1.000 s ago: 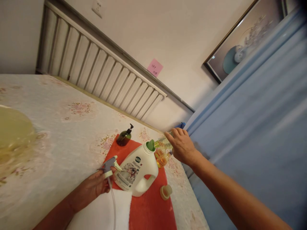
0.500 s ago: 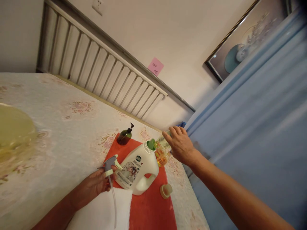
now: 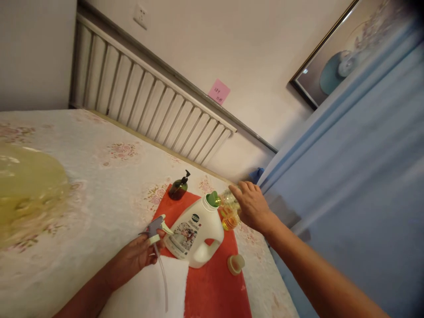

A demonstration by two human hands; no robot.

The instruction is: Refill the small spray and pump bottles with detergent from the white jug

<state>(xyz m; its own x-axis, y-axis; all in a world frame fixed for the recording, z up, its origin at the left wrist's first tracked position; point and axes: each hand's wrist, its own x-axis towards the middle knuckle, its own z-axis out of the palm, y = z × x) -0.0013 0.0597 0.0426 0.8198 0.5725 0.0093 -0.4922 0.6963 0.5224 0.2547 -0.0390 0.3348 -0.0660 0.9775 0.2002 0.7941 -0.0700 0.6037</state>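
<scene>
My left hand [image 3: 141, 252] is closed around a grey and white trigger spray head [image 3: 155, 227], and its thin dip tube [image 3: 163, 276] hangs down. With my right hand [image 3: 253, 205] I grip a clear bottle [image 3: 231, 197], tipped sideways. The bottle's neck is at the green spout [image 3: 212, 199] of a large white detergent jug [image 3: 202, 229]. My fingers hide the bottle's far end. The jug stands with its label towards me and its handle on the right. A bottle of yellow-orange liquid [image 3: 229, 221] is beside the jug, beneath the tipped bottle.
A red cloth [image 3: 215, 291] lies under the jug, on a flowered tablecloth [image 3: 109, 207]. A dark green pump bottle [image 3: 178, 190] stands behind. A pale cap [image 3: 236, 264] sits right, a white towel [image 3: 149, 291] in front. A yellowish transparent object [image 3: 33, 190] occupies the left, a blue curtain [image 3: 357, 176] the right.
My right hand has tipped the clear bottle further over, and its neck now meets the jug's green spout. My left hand keeps the spray head. The whole view has shifted slightly.
</scene>
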